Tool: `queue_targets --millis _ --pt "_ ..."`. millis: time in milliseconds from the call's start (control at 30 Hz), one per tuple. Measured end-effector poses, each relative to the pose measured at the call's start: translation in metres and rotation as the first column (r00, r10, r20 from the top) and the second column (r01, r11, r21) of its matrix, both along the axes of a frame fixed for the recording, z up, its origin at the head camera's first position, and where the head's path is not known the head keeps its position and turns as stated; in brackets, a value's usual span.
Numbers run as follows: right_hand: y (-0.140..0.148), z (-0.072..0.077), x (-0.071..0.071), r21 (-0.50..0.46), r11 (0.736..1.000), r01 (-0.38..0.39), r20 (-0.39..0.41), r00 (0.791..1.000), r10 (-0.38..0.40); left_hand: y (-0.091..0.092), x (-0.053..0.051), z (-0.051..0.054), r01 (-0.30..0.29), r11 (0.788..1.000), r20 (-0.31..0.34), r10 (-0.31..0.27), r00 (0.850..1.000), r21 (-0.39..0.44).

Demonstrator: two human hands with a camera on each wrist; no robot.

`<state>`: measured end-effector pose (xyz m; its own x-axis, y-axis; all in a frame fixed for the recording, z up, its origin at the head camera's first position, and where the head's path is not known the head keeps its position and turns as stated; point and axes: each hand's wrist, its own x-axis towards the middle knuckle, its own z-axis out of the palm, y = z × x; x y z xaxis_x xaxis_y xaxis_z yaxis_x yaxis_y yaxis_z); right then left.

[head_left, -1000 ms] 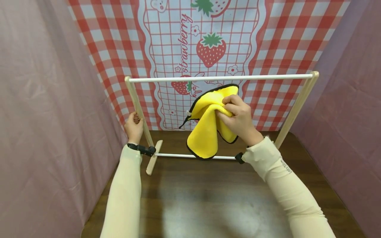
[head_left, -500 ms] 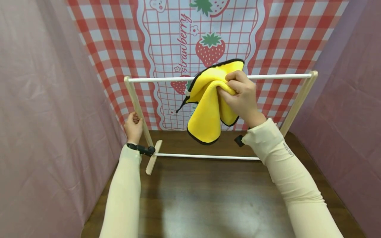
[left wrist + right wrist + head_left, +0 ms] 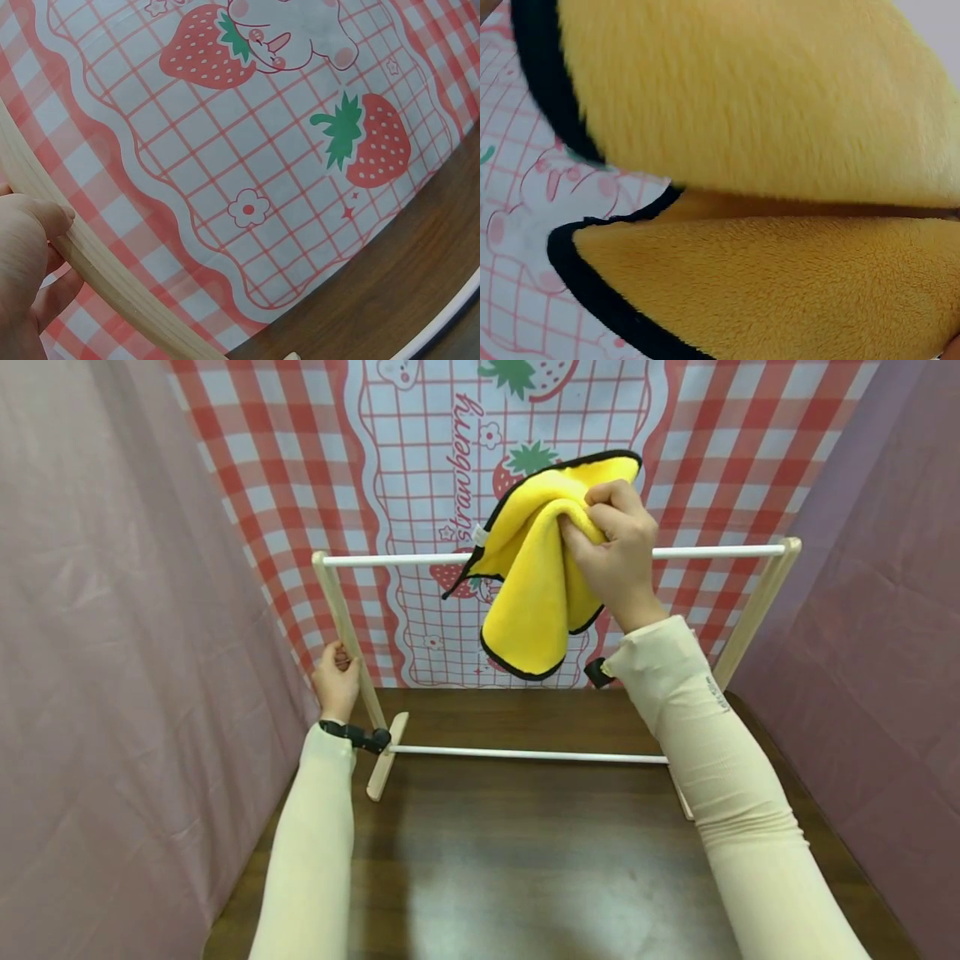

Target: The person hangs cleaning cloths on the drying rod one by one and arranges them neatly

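Right hand [image 3: 621,553] in a pinch on yellow cloth [image 3: 531,597], its bulk to the hand's left.

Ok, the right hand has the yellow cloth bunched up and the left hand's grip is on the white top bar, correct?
Not the top bar: the left hand grips the wooden side post, as the left wrist view shows. The right hand does have the yellow cloth bunched up.

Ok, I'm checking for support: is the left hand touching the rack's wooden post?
Touching: the left wrist view shows the left hand gripping the wooden post, no gap between them.
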<state>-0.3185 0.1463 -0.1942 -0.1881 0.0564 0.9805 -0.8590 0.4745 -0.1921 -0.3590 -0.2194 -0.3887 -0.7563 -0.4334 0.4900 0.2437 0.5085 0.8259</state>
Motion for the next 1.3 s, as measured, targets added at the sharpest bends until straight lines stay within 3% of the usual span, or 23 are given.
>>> queue_targets --millis 233,400,533,733,933,1067,1300 --pt "0.009 -0.003 -0.023 0.036 0.997 0.075 0.012 0.997 -0.076 0.002 -0.002 -0.001 0.016 1.0 -0.032 -0.016 0.999 0.014" --pt "0.02 -0.005 -0.034 0.197 0.973 0.117 0.011 0.992 -0.122 0.003 -0.004 -0.001 0.016 1.0 -0.034 -0.016 0.999 0.014" --pt "0.028 -0.003 -0.04 0.359 0.923 0.14 0.022 0.987 -0.158 0.004 -0.005 0.0 0.017 1.0 -0.032 -0.017 0.999 0.012" --pt "0.035 0.0 -0.048 0.495 0.852 0.171 0.009 0.979 -0.202 0.004 -0.004 0.002 0.018 1.0 -0.026 -0.017 1.0 0.019" --pt "0.041 -0.004 -0.055 0.587 0.765 0.264 -0.061 0.957 -0.284 0.004 -0.004 0.001 -0.002 1.0 -0.011 0.002 1.0 0.021" --pt "0.044 -0.007 -0.056 0.645 0.691 0.325 -0.098 0.933 -0.347 0.005 -0.002 0.002 -0.011 1.0 -0.003 0.011 1.0 0.016" --pt "0.05 -0.011 -0.056 0.709 0.627 0.323 -0.087 0.923 -0.376 0.008 0.001 0.003 -0.021 0.999 0.028 0.02 0.999 0.05"
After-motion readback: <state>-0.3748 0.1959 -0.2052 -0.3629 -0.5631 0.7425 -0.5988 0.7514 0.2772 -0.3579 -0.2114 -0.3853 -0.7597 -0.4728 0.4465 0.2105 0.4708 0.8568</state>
